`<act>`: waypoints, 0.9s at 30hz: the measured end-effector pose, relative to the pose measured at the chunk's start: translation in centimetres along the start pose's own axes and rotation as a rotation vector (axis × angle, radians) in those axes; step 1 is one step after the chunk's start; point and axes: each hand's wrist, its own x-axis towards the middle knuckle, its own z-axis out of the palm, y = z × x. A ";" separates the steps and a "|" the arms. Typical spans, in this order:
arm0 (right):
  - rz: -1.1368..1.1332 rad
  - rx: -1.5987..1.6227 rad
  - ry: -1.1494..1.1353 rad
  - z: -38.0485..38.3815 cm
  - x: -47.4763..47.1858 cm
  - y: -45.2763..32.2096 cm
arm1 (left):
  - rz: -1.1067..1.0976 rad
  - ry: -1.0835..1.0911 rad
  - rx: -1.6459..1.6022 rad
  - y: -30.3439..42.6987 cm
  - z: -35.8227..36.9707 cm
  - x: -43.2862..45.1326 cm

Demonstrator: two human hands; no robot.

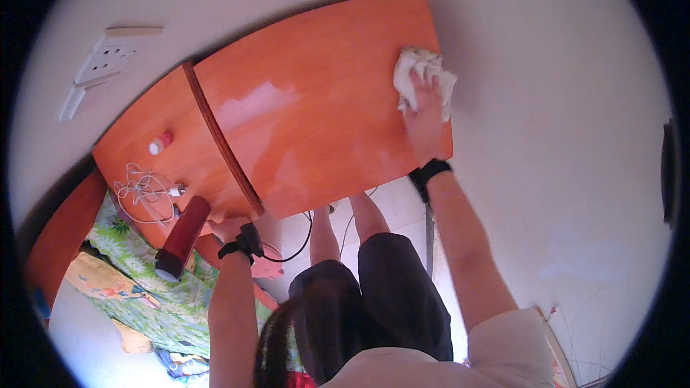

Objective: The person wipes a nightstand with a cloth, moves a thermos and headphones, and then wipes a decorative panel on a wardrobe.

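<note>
A crumpled white cloth [404, 78] lies at the right end of the glossy orange-brown wooden tabletop [323, 81], partly over its edge. My right hand [425, 110] is on the cloth, pressing it against the wood with the fingers partly in its folds. My left hand [230, 228] rests at the table's front edge, left of a dark wooden strip [221, 134] that crosses the top. How its fingers are set is not clear. Just left of it, a red bottle [186, 231] with a dark end leans out past the edge.
A tangled white cable [143, 194] with a white plug [177, 190] and a small pink-and-white bottle [160, 143] lie on the table's left part. Walls border its back and right, with a socket plate [110, 56] at left. Floral green bedding [183, 307] is below left.
</note>
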 end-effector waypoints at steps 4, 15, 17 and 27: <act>-0.017 0.159 -0.071 4.5 -6.8 -7.6 | -0.063 0.007 0.032 0.3 -0.7 0.5; -0.667 0.171 -0.161 11.0 -15.2 -15.0 | -0.086 0.006 0.098 -0.1 1.3 0.1; -0.705 0.224 -0.277 8.7 -12.5 -12.8 | -0.065 0.020 0.094 1.1 0.4 -0.4; -0.002 -0.141 -0.065 -1.6 -7.2 7.4 | -0.051 0.009 0.047 0.0 1.5 -1.3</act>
